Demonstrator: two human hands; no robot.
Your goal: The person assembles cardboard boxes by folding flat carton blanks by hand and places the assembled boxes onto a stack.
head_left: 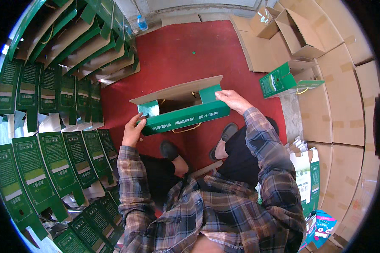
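Observation:
Between my hands is a long green cardboard gift box (181, 119) with its top open. Its bare brown inner flap (177, 90) stands up along the far side, and small end flaps stick up at both ends. A yellow cord handle (187, 129) hangs from the near side. At the left end, my left hand (133, 130) is closed on the edge, thumb and fingers apart across the corner. My right hand (235, 101) grips the right end, thumb toward the top edge; some of its fingers are hidden.
Stacked green boxes (50, 164) fill the left side. Piled brown cartons (333, 97) line the right, with an open green box (278, 82) beside them. A red mat (173, 55) covers the floor. A water bottle (142, 22) stands at the far wall.

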